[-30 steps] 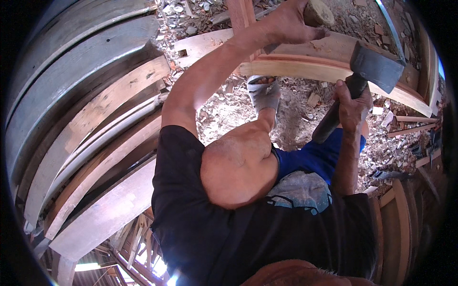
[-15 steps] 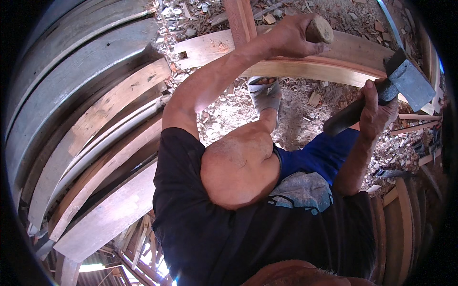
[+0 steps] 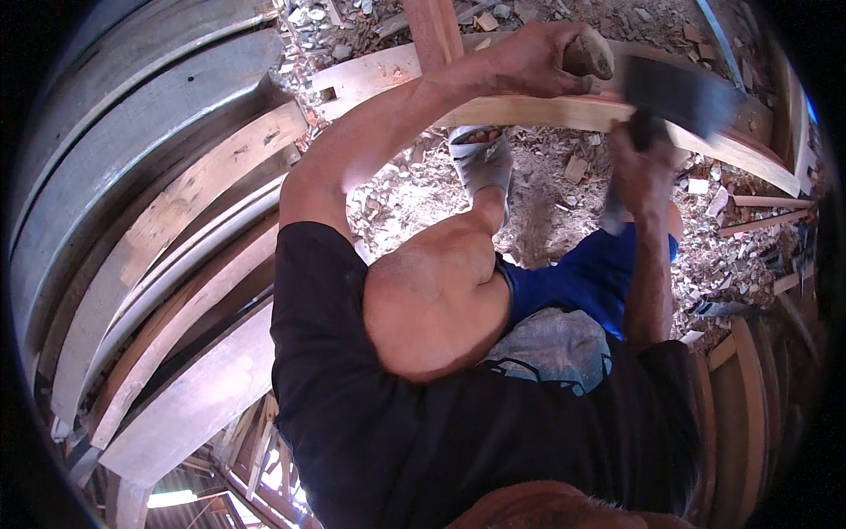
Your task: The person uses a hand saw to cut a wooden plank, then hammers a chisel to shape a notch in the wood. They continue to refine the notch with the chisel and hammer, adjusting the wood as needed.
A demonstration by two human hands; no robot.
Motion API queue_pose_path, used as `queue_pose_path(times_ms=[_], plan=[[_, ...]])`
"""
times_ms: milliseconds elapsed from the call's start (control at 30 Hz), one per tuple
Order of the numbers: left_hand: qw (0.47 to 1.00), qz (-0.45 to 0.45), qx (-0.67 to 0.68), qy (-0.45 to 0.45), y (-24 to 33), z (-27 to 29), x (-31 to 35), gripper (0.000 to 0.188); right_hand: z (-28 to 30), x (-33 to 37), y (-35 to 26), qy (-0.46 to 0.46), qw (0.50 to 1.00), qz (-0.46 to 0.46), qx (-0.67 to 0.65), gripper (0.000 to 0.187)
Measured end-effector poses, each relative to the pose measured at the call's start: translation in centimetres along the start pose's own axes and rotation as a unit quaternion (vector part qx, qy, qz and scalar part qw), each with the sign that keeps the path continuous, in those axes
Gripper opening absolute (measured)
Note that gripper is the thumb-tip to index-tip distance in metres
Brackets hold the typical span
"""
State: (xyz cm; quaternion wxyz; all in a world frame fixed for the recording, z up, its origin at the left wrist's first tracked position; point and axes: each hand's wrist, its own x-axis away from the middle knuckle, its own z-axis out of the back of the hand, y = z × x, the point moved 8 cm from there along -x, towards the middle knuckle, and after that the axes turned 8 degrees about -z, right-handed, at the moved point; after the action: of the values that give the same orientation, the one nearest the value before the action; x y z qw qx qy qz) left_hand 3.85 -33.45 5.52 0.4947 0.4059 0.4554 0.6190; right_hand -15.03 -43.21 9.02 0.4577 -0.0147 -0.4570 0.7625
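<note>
My left hand (image 3: 535,60) is closed around a round wooden handle (image 3: 597,55), and only its blunt end shows. It sits over a long curved timber (image 3: 374,78) with a small square hole near its left end. My right hand (image 3: 644,172) grips a short-handled hammer (image 3: 674,95), whose blocky dark head is smeared by motion. That head is just right of the wooden handle's end, and I cannot tell whether they touch. Whatever lies beneath my left hand at the timber is hidden.
An upright reddish post (image 3: 432,33) crosses the timber. Curved boards (image 3: 207,181) and large grey curved pieces (image 3: 150,101) are stacked at the left. Wood chips (image 3: 575,168) litter the ground around my sandalled foot (image 3: 481,163). More curved boards (image 3: 749,388) stand at lower right.
My right hand has swung the hammer leftward and up, from the right side to close beside the wooden handle. My left hand keeps its hold, nearly in place.
</note>
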Motion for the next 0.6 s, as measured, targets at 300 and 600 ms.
queue_pose_path(times_ms=[300, 600], plan=[[0.993, -0.083, -0.019, 0.08, 1.4, 2.2, 0.2, 0.049, 2.0, 0.7, 2.2, 0.041, 0.976, -0.063, -0.206, 0.022], [0.987, 0.005, 0.151, 0.048, 0.2, 1.1, 0.4, 0.041, 5.2, 0.7, -0.6, 0.091, 0.954, 0.008, -0.286, 0.018]])
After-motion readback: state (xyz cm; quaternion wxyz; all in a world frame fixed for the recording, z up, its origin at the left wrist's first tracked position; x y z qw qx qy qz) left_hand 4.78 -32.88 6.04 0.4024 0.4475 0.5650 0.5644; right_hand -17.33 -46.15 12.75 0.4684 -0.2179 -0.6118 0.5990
